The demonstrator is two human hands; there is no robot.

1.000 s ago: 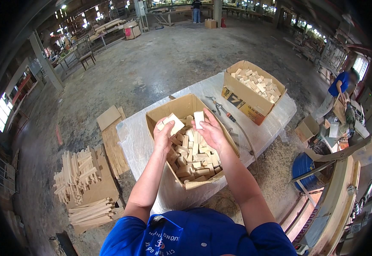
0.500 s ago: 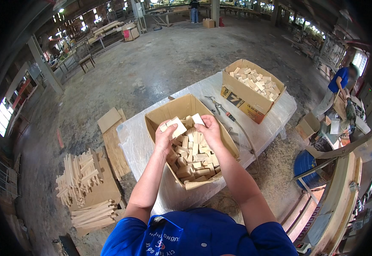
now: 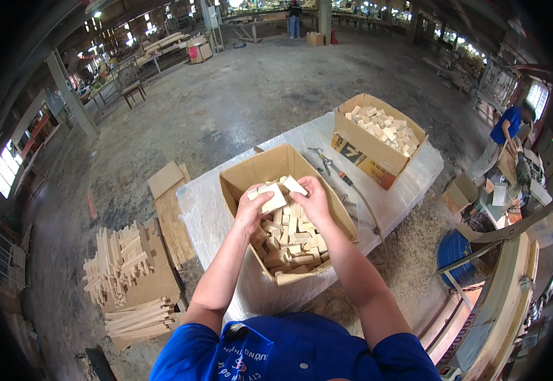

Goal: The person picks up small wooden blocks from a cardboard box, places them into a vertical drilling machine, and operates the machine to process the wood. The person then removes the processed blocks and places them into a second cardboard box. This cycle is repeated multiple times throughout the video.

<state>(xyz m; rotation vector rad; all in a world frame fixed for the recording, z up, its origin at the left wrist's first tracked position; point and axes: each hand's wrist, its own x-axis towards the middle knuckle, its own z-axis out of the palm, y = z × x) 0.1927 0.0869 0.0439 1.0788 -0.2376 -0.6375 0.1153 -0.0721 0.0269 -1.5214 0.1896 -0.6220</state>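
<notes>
In the head view, a worker's left hand (image 3: 251, 208) pinches pale rectangular wooden blocks (image 3: 272, 198) between thumb and fingers, while the right hand (image 3: 314, 202), its fingers likewise closed on a single pale wooden block (image 3: 295, 186), holds it just beside them. Both hands are above an open brown cardboard box (image 3: 243, 172) filled with loose wooden pieces (image 3: 293, 242), set on a counter (image 3: 208, 198) wrapped in clear plastic. A hand tool with an orange-and-black grip (image 3: 340, 175) lies between that box and a second printed cardboard carton (image 3: 369, 162), also loaded with small blocks (image 3: 384, 130).
</notes>
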